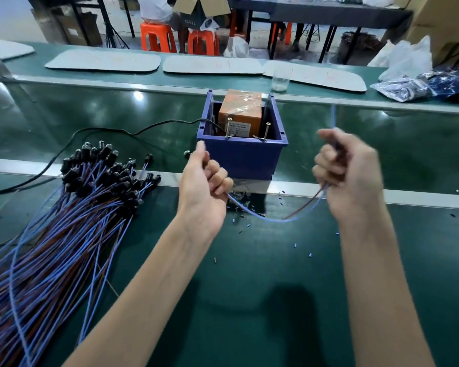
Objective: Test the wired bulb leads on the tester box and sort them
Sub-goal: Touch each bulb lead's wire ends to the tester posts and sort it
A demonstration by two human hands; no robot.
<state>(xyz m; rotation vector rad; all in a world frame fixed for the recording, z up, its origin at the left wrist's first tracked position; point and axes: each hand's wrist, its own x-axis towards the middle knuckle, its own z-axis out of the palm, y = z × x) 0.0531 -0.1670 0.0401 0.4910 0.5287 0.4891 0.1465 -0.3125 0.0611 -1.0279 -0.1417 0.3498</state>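
Blue tester box (pixel 245 157) upright, blue-and-brown bulb leads (pixel 64 221) heaped to its left, one lead (pixel 272 220) sagging just before it

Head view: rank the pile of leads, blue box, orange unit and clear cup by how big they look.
1. Pile of leads, though it is nearest the camera, which flatters it.
2. Blue box.
3. Orange unit inside the box.
4. Clear cup, farthest back, so its true size is unsure.
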